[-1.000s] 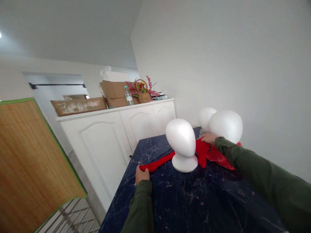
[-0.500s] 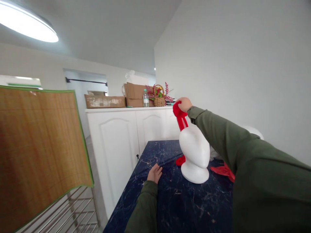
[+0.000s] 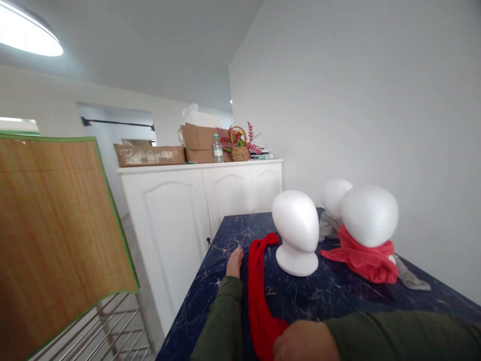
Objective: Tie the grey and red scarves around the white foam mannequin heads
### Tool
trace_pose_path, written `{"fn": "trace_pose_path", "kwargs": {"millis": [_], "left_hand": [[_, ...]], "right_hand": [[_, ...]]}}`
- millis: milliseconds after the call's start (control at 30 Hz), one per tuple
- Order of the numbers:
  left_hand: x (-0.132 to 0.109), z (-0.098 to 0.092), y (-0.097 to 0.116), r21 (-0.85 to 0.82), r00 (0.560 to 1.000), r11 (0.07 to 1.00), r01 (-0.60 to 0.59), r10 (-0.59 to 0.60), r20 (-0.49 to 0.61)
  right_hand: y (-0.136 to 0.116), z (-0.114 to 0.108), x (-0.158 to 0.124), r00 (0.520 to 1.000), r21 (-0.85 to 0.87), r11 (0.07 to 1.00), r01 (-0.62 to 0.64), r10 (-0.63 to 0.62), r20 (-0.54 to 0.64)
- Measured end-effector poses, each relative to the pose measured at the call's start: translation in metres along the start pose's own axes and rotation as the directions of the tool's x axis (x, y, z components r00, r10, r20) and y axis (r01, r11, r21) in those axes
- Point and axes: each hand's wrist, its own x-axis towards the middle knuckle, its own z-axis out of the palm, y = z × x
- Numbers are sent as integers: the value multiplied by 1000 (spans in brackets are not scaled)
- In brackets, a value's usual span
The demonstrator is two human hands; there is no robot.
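The right hand [image 3: 304, 343] sits at the bottom edge of the view, at 6 o'clock, over the lower end of a red scarf [image 3: 258, 296]. Its fingers are cut off by the frame, so I cannot tell whether it is gripping the cloth. The left hand [image 3: 235, 263] is open, its fingers resting on the tabletop just beside the scarf.

Half a second ago, the right hand held the scarf bunched up above the front foam head [image 3: 295, 231]. Now it is down low, and the scarf runs along the dark blue marble-patterned table [image 3: 330, 296], its upper end curling toward the base of that head at 12 o'clock from the hand.

At 3 o'clock from the front head stands a second foam head [image 3: 370, 216], with a coral-red scarf [image 3: 363, 258] wrapped around its neck and a grey cloth [image 3: 411, 277] trailing out beside it. At 1 o'clock, a third foam head [image 3: 333, 196] stands behind them, with grey fabric [image 3: 328, 226] around its lower part. A white cabinet [image 3: 169, 240] stands at 10 o'clock, beyond the table's left edge.
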Motion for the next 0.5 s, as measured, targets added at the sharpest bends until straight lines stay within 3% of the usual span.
{"fn": "trace_pose_path", "kwargs": {"millis": [67, 100, 167, 233, 300, 367, 500], "left_hand": [[-6, 11, -4, 128, 993, 986, -108, 100, 69], [-10, 18, -8, 187, 983, 970, -156, 135, 124], [-19, 34, -16, 292, 959, 929, -229, 164, 229], [-25, 46, -25, 386, 942, 881, -274, 165, 291], [-23, 53, -32, 468, 938, 831, -301, 168, 304], [-13, 56, -35, 534, 938, 783, -318, 179, 297], [18, 61, -32, 612, 933, 709, -351, 211, 290]], "right_hand": [[5, 10, -14, 993, 197, 980, -4, 26, -112], [11, 12, -20, 976, 292, 955, -48, 107, -189], [29, 17, -32, 882, 440, 880, -179, 342, -324], [49, 28, -43, 696, 516, 791, -328, 572, -434], [70, 46, -54, 472, 567, 697, -440, 716, -514], [91, 65, -62, 275, 636, 595, -492, 799, -535], [123, 88, -70, -35, 744, 456, -489, 842, -539]]}}
